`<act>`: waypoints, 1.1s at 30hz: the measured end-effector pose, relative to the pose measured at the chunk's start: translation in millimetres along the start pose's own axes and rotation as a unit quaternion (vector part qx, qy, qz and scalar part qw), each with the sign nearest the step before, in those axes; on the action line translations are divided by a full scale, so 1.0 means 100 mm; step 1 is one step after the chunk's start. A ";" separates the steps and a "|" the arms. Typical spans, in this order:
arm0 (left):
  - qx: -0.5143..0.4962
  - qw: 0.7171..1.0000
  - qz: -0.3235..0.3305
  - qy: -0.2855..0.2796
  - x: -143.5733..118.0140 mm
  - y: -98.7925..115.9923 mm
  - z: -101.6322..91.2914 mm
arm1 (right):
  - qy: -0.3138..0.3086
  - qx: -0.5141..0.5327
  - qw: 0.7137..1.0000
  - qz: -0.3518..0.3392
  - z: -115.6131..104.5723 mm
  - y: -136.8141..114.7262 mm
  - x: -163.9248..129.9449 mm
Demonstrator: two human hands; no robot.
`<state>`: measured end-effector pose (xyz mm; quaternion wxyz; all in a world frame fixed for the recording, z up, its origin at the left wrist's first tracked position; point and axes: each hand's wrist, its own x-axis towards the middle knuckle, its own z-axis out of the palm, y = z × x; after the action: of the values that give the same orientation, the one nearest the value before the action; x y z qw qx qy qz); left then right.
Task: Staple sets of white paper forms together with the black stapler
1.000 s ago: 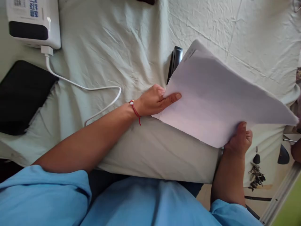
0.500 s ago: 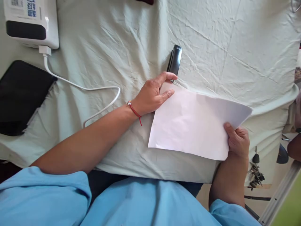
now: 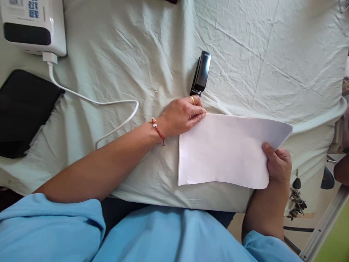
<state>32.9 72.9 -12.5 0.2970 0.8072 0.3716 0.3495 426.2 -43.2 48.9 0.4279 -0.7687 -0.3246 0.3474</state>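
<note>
The paper [image 3: 226,149] lies on the worktop [image 3: 136,54] just below the stapler [image 3: 201,72]. The right hand [image 3: 278,165] grips its corner; the left hand [image 3: 181,114] presses flat fingers on its edge. A tug could crumple it.

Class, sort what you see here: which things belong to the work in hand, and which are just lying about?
In hand:
paper, gripped by right hand, touched by left hand
stapler, just beyond the left fingers

Lying about:
white device with cable
black tablet
keys
</note>
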 end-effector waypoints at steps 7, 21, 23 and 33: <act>0.005 0.999 -0.032 0.002 0.02 0.05 -0.06 | 0.050 0.051 0.997 -0.025 0.03 0.00 0.03; -0.259 0.950 -0.169 0.051 0.09 -0.06 -0.20 | 0.098 0.106 0.989 -0.032 0.15 0.03 0.04; -0.252 0.952 -0.172 0.042 0.10 -0.02 -0.23 | 0.087 0.093 0.992 -0.024 0.14 0.03 0.06; -0.187 0.950 -0.250 0.013 0.14 0.21 -0.37 | 0.081 0.045 0.994 -0.058 0.20 -0.02 0.01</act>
<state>18.8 81.1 29.9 0.5151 0.6140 0.4935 0.3379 410.2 -32.6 42.4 0.5060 -0.7542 -0.3169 0.2733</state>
